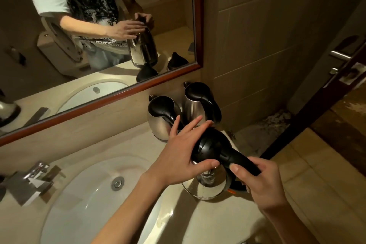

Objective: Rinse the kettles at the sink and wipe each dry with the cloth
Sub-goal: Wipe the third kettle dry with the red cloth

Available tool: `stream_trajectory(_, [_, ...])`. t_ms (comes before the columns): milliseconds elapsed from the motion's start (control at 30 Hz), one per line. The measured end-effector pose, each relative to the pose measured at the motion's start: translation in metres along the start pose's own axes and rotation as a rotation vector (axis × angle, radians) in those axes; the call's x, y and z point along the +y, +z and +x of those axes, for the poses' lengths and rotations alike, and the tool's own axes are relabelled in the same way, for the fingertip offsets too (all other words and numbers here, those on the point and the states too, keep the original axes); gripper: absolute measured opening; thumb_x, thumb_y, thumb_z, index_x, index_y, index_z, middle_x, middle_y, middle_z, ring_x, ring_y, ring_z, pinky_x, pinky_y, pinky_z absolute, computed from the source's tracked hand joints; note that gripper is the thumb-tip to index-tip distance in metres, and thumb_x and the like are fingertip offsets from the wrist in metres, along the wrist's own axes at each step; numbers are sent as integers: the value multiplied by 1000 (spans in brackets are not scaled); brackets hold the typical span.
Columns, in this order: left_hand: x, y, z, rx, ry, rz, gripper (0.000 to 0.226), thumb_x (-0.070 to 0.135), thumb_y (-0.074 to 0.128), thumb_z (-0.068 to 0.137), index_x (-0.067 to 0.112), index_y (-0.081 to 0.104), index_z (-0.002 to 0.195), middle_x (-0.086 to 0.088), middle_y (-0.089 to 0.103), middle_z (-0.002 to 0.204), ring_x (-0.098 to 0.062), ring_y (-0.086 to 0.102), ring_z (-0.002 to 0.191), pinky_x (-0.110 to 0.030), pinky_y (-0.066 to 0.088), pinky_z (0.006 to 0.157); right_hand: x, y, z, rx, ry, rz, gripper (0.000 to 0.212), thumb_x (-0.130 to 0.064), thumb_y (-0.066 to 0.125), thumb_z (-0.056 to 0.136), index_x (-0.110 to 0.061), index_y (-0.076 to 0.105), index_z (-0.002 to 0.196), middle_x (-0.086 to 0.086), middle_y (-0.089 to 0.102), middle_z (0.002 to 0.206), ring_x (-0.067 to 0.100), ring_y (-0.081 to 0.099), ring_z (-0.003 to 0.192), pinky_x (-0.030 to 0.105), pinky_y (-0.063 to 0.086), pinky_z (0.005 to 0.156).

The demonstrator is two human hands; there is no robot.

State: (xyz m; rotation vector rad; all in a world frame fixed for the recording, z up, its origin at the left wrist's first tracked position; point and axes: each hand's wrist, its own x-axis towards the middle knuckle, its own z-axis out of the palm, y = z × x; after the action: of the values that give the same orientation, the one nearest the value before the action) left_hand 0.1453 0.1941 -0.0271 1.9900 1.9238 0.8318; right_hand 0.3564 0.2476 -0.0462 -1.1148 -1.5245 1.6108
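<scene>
Steel and wet, the kettle [208, 180] stands at the tabletop's [227, 222] right edge beside the sink [83, 200], right hand [263, 182] holding its handle, left hand [184, 156] flat-fingered on the lid, where a slippery grip could tip it floorward.

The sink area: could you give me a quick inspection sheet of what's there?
Surface: beige counter around a white sink.
Job's things: three steel kettles; near kettle held at the counter's edge, two more behind. No cloth seen.
Clutter: nothing seen.
Hands: left hand flat on the near kettle's lid; right hand grips its handle.
Cables: nothing seen.
Surroundings: tap, mirror, tiled wall, door.
</scene>
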Motion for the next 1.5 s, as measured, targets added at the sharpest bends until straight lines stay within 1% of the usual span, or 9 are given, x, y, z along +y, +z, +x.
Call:
stream_trajectory(133, [-5, 5, 0, 74, -26, -68, 82, 69, 58, 81, 30, 38, 150, 40, 21, 146, 4, 14, 148, -48, 0, 124, -3, 3, 6, 9, 3, 6, 32, 12, 73, 85, -9, 68, 62, -3, 54, 43, 2, 52, 39, 11, 39, 40])
stream_trajectory(367, [-46, 48, -41, 592, -392, -238, 31, 40, 49, 97, 30, 55, 125, 15, 58, 122, -4, 53, 118, -24, 42, 100, -2, -9, 16, 22, -95, -27, 42, -10, 78, 85, -28, 65, 49, -6, 49, 40, 2, 46, 38, 14, 38, 43])
stream_trajectory(600, [-105, 116, -56, 167, -659, -51, 36, 31, 62, 94, 15, 60, 126, -3, 58, 123, -25, 53, 113, -33, 44, 95, 7, -23, 17, 104, -120, -103, 30, -42, 71, 72, -31, 61, 46, -2, 51, 41, 3, 47, 38, 12, 39, 44])
stream_trajectory(733, [-122, 137, -43, 4, -607, 71, 62, 58, 65, 81, 24, 56, 132, 3, 54, 131, -21, 51, 113, -39, 48, 95, 16, -29, 13, 101, -86, -48, 56, 6, 75, 87, -28, 62, 44, -3, 53, 39, 2, 51, 35, 9, 40, 41])
stream_trajectory(867, [-138, 156, -41, -78, -566, 176, 59, 45, 69, 82, 23, 53, 134, -1, 57, 131, -28, 54, 110, -42, 47, 90, 27, -29, 13, 95, -82, -71, 41, -13, 75, 78, -34, 64, 45, -7, 52, 41, 2, 50, 37, 11, 41, 43])
stream_trajectory(1033, [-124, 132, -36, 222, -716, -145, 8, 11, 57, 96, 14, 59, 102, 10, 61, 78, -24, 61, 79, -15, 40, 64, 33, -24, 13, 102, -69, -72, 29, -36, 76, 72, -36, 64, 46, -6, 52, 41, 4, 49, 40, 14, 41, 44])
stream_trajectory(1167, [-81, 93, -36, 612, -835, -464, 9, 22, 59, 98, 18, 66, 103, 13, 67, 88, -15, 64, 90, -21, 46, 78, 34, -24, 12, 105, -34, -71, 32, -49, 70, 70, -32, 60, 46, -4, 47, 41, 19, 43, 41, 27, 39, 45])
stream_trajectory(1300, [-11, 46, -32, 897, -693, -787, 9, 23, 60, 96, 28, 67, 98, 15, 71, 91, -7, 66, 91, -28, 52, 83, 23, -24, 11, 93, -13, -31, 35, -48, 71, 70, -25, 58, 47, 0, 44, 41, 25, 39, 41, 30, 37, 44])
stream_trajectory(1500, [55, 37, -27, 672, -324, -742, 38, 42, 54, 94, 36, 50, 131, 16, 64, 117, -5, 65, 104, -20, 51, 84, -5, -19, 7, 61, -42, 29, 39, -47, 69, 70, -20, 51, 49, 0, 38, 45, 18, 36, 43, 33, 31, 50])
